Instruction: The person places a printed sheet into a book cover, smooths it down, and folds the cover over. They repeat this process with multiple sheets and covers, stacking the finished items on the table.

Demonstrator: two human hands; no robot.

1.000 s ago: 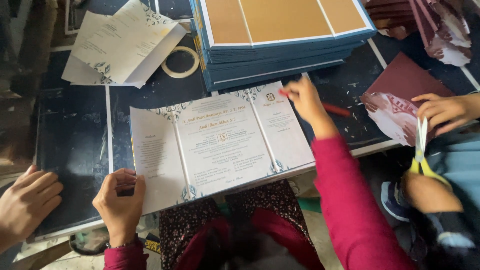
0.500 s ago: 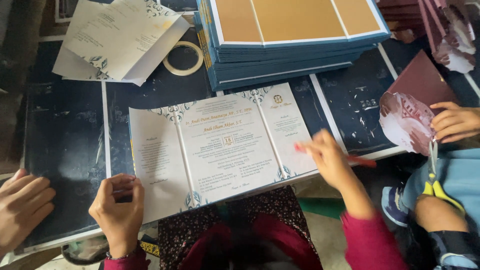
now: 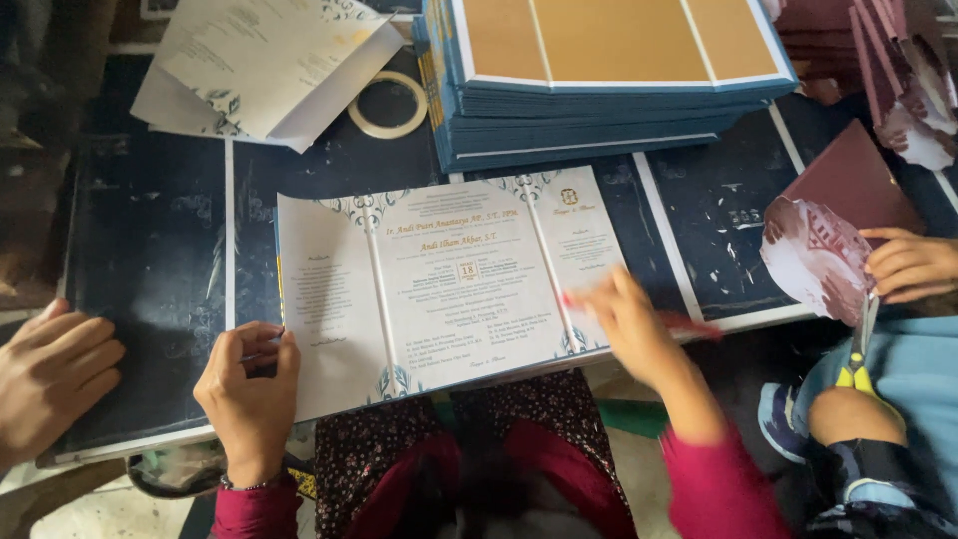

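An open three-panel white card with blue ornament lies flat on the dark worktop in front of me. My left hand presses down the near left corner of the card. My right hand, blurred by motion, rests on the lower right panel and holds a thin red stick-like tool that points to the right. I cannot tell what kind of tool it is.
A tall stack of blue-edged cards with tan tops stands behind the open card. A tape ring and folded white sheets lie at back left. Another person's hand rests at left; at right someone's hand holds maroon paper and scissors.
My right hand has drawn the red tool down the card's right panel, from its upper edge to its lower corner. My left hand stays on the left corner.
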